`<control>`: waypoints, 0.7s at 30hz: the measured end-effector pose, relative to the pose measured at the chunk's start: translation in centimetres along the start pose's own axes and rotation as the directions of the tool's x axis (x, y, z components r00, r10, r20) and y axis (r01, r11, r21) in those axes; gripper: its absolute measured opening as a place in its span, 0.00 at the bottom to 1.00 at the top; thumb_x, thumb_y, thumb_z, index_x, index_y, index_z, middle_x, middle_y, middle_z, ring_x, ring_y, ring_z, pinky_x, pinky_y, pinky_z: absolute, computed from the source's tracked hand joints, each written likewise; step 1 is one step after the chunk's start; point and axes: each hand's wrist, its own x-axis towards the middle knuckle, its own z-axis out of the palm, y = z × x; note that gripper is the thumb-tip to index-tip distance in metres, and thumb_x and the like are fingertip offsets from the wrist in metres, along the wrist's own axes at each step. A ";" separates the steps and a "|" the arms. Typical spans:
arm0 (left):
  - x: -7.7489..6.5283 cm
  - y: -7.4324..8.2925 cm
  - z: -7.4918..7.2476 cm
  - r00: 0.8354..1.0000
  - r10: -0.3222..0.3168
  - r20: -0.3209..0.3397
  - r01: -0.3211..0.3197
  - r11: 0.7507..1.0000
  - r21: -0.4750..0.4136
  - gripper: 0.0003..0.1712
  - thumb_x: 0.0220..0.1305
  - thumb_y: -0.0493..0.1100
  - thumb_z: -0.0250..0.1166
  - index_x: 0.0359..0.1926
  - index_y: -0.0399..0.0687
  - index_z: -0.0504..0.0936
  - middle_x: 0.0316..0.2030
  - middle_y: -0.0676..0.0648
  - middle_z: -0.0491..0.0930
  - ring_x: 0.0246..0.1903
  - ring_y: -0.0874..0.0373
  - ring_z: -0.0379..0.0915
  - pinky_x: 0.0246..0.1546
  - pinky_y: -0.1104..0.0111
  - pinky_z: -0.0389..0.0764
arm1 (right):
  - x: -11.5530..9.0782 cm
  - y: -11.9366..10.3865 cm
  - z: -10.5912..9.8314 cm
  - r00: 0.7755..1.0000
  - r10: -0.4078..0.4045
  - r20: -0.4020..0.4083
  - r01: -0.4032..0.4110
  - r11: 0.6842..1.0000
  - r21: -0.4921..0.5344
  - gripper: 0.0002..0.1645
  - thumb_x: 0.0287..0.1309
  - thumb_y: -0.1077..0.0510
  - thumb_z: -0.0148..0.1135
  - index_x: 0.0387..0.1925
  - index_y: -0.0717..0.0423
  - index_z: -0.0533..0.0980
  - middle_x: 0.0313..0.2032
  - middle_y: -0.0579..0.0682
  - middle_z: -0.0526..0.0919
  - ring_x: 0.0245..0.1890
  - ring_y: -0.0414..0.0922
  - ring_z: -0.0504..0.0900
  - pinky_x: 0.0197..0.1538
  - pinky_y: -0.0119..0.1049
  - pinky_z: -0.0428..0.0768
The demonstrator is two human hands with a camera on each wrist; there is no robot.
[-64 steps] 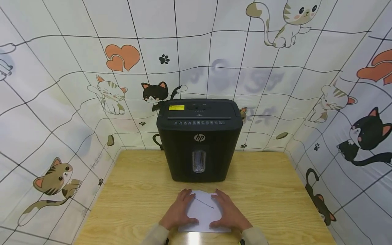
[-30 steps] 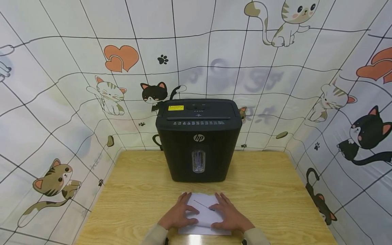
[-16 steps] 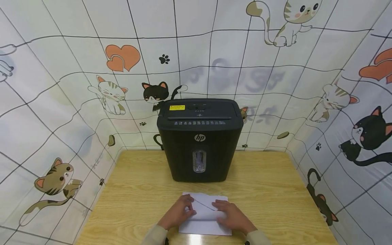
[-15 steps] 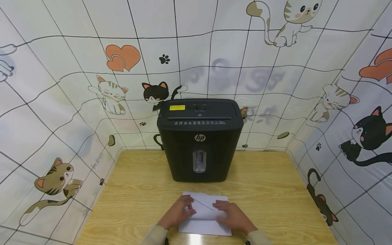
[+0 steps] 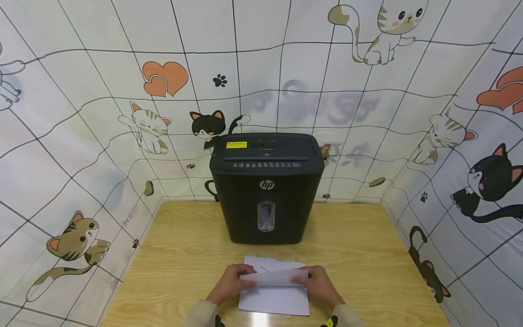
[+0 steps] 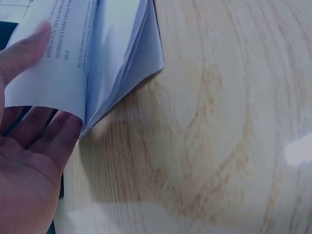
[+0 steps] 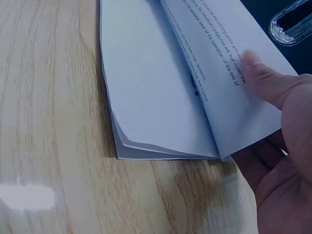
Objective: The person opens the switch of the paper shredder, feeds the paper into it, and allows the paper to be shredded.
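A folded sheet of paper (image 5: 273, 277) with printed text is held between my two hands, its near part lifted and bent. My left hand (image 5: 230, 284) pinches its left end, thumb on the printed side and fingers behind, as the left wrist view shows. At the right end my right hand (image 5: 320, 286) pinches it the same way; lines of print run beside the thumb in the right wrist view. Beneath lies a small stack of white paper (image 5: 273, 300), whose layered edges show in both wrist views. Part of a drawn dark line appears behind the raised sheet.
A black HP paper shredder (image 5: 245, 204) stands just beyond the paper, with a clear window (image 5: 266, 218) in its front showing shreds. The wooden table (image 5: 171, 254) meets a cat-print cloth (image 5: 261, 104) at the back and sides.
Earlier both hands lay spread on the paper, pressing it. They have since drawn to its ends and raised a printed sheet, which now covers most of the dark line.
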 end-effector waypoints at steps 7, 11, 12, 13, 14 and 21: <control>0.1 0.4 -0.3 0.998 -0.043 -0.044 0.041 0.998 -0.056 0.09 0.62 0.44 0.74 0.42 0.46 0.89 0.43 0.47 0.88 0.38 0.68 0.77 0.40 0.75 0.78 | 0.1 -0.4 -0.2 0.998 0.013 -0.064 -0.010 0.999 0.037 0.16 0.63 0.43 0.69 0.40 0.50 0.88 0.35 0.44 0.88 0.31 0.35 0.76 0.34 0.27 0.73; 0.6 0.8 -0.4 0.993 -0.055 -0.105 0.047 0.996 -0.075 0.04 0.65 0.43 0.72 0.37 0.49 0.86 0.35 0.50 0.85 0.30 0.69 0.73 0.31 0.75 0.75 | 0.3 -1.0 -0.6 0.995 0.041 -0.094 -0.036 0.998 0.056 0.17 0.62 0.44 0.71 0.41 0.52 0.87 0.38 0.46 0.90 0.35 0.36 0.81 0.39 0.27 0.78; 0.7 0.9 -0.4 0.991 -0.055 -0.125 0.046 0.996 -0.075 0.04 0.64 0.43 0.72 0.37 0.49 0.86 0.34 0.50 0.85 0.28 0.69 0.72 0.29 0.76 0.73 | 0.3 -1.1 -0.8 0.994 0.046 -0.102 -0.039 0.997 0.067 0.17 0.61 0.45 0.72 0.42 0.52 0.87 0.40 0.47 0.90 0.37 0.37 0.82 0.40 0.28 0.80; 0.8 1.1 -0.5 0.988 -0.061 -0.142 0.050 0.996 -0.076 0.04 0.64 0.43 0.73 0.37 0.49 0.86 0.33 0.49 0.85 0.26 0.69 0.71 0.27 0.76 0.72 | 0.4 -1.2 -0.9 0.992 0.049 -0.113 -0.041 0.997 0.070 0.17 0.61 0.45 0.72 0.43 0.52 0.87 0.41 0.48 0.91 0.38 0.37 0.84 0.41 0.28 0.81; 1.0 1.2 -0.6 0.985 -0.062 -0.159 0.051 0.996 -0.074 0.05 0.63 0.43 0.73 0.37 0.48 0.87 0.33 0.49 0.85 0.25 0.70 0.70 0.26 0.76 0.72 | 0.5 -1.4 -1.1 0.991 0.052 -0.125 -0.042 0.996 0.078 0.16 0.61 0.46 0.72 0.44 0.51 0.87 0.42 0.48 0.91 0.40 0.38 0.85 0.42 0.28 0.81; 1.9 3.5 -1.2 0.971 -0.099 -0.217 0.063 0.984 -0.169 0.07 0.64 0.41 0.72 0.39 0.41 0.89 0.38 0.43 0.89 0.28 0.66 0.73 0.27 0.75 0.73 | 1.0 -3.2 -2.4 0.972 0.031 -0.231 -0.015 0.997 0.071 0.11 0.61 0.50 0.72 0.45 0.45 0.88 0.45 0.47 0.91 0.44 0.40 0.88 0.46 0.35 0.86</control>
